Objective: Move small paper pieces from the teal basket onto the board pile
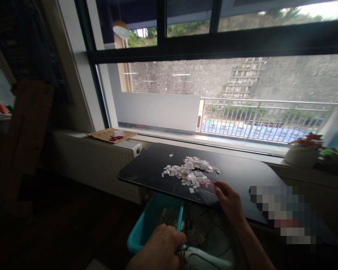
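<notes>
A loose heap of small white and pinkish paper scraps (186,170) lies on the dark tabletop (236,165). My right hand (231,202) is at the table's front edge, fingers pinched on a clear, flat, pinkish plastic piece (207,187) that touches the near side of the heap. Below the table edge stands a teal bin (141,232), with some blurry contents in its shadowed inside. My left hand (163,242) is closed at the bin's near rim; its fingertips are hidden. White cloth with black lines (205,257) shows beside its thumb.
A white radiator (101,161) runs under the window. On the sill are brown paper (104,135) with red-handled scissors (116,138), and a white pot (301,154) at right. A pixelated patch covers the table's right side. Cardboard (28,127) leans at left.
</notes>
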Demonstrator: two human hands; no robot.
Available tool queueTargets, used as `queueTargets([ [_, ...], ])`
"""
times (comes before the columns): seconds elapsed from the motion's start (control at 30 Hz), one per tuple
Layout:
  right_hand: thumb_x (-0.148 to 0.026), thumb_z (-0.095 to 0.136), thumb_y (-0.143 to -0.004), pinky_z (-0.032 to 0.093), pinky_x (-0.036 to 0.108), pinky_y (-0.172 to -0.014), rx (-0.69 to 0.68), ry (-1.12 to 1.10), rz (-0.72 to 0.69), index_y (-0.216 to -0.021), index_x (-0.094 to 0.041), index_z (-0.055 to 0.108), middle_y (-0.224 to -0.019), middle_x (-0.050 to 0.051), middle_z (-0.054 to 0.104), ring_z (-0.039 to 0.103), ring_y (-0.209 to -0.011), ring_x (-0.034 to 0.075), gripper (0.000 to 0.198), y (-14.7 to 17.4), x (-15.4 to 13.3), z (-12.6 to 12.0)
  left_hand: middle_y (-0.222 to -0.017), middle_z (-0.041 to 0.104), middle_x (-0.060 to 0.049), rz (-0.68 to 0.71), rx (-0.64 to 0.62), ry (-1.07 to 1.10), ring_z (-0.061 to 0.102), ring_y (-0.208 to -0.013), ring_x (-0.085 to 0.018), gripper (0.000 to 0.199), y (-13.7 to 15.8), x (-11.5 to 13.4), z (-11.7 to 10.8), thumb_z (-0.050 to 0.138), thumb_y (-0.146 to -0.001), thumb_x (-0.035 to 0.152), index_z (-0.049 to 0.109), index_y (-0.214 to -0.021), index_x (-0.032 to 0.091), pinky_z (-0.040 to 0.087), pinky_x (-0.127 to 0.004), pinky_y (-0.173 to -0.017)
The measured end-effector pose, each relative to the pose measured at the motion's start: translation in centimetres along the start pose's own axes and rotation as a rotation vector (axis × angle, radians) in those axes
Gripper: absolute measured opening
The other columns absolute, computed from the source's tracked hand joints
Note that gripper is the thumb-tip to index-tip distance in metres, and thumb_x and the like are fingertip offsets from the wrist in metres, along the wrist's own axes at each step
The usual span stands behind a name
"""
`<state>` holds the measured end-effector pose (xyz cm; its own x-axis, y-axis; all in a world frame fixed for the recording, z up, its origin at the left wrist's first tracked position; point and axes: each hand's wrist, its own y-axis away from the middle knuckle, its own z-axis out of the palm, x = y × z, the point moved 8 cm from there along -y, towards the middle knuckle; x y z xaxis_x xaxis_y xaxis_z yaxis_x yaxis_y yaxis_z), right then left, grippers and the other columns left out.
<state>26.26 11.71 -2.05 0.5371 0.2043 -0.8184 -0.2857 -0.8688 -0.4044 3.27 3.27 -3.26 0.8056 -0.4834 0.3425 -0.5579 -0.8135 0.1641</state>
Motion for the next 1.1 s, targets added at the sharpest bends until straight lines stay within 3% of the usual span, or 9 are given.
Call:
queueTargets([
  [0.27, -0.036, 0.056, -0.077, 0.052, 0.028, -0.066, -0.143, -0.060, -0.080, -0.089, -0.017, 0.073, -0.082, 0.005, 0.075, 0.067, -0.072, 0.020, 0.028, 0.6, -1.3, 0.7, -0.083, 0.066, -0.005, 0.015, 0.042, 0.003, 0.060, -0.085, -0.026, 0.009, -0.2, -0.1, 0.4, 0.056, -0.068, 0.019, 0.062, -0.073, 0.021, 0.045, -0.033, -0.074],
  [0.57, -0.039, 0.057, -0.076, 0.050, 0.028, -0.059, -0.087, -0.008, -0.074, -0.091, -0.017, 0.074, -0.072, 0.004, 0.073, 0.064, -0.063, 0.019, 0.032, -0.1, -1.3, 1.1, -0.084, 0.069, -0.010, 0.066, -0.099, -0.109, 0.063, -0.087, -0.030, 0.011, -1.3, 2.9, 0.9, 0.064, -0.074, 0.028, 0.068, -0.079, 0.019, 0.045, -0.036, -0.081],
  [0.73, -0.039, 0.054, -0.079, 0.051, 0.028, -0.058, -0.026, 0.021, -0.044, -0.090, -0.017, 0.073, -0.075, 0.005, 0.073, 0.065, -0.064, 0.020, 0.031, 1.5, -0.8, -0.4, -0.083, 0.070, -0.009, 0.130, -0.083, -0.160, 0.065, -0.082, -0.028, 0.010, -1.1, 3.5, 1.0, 0.065, -0.078, 0.029, 0.069, -0.081, 0.020, 0.046, -0.036, -0.080],
  [0.9, -0.039, 0.056, -0.079, 0.053, 0.028, -0.065, -0.064, 0.020, -0.086, -0.090, -0.019, 0.072, -0.081, 0.006, 0.075, 0.068, -0.072, 0.021, 0.028, 3.2, -1.3, 0.2, -0.079, 0.070, -0.008, 0.164, -0.082, -0.188, 0.066, -0.078, -0.028, 0.013, -1.2, 3.9, 1.0, 0.066, -0.078, 0.031, 0.070, -0.081, 0.019, 0.046, -0.034, -0.074],
  [1.1, -0.041, 0.056, -0.080, 0.054, 0.028, -0.063, -0.033, 0.039, -0.117, -0.093, -0.019, 0.073, -0.082, 0.006, 0.075, 0.069, -0.070, 0.021, 0.030, 2.8, -1.6, -0.1, -0.073, 0.070, -0.006, 0.187, -0.070, -0.175, 0.066, -0.073, -0.028, 0.008, -1.5, 5.0, -0.1, 0.065, -0.077, 0.026, 0.071, -0.079, 0.020, 0.046, -0.033, -0.068],
])
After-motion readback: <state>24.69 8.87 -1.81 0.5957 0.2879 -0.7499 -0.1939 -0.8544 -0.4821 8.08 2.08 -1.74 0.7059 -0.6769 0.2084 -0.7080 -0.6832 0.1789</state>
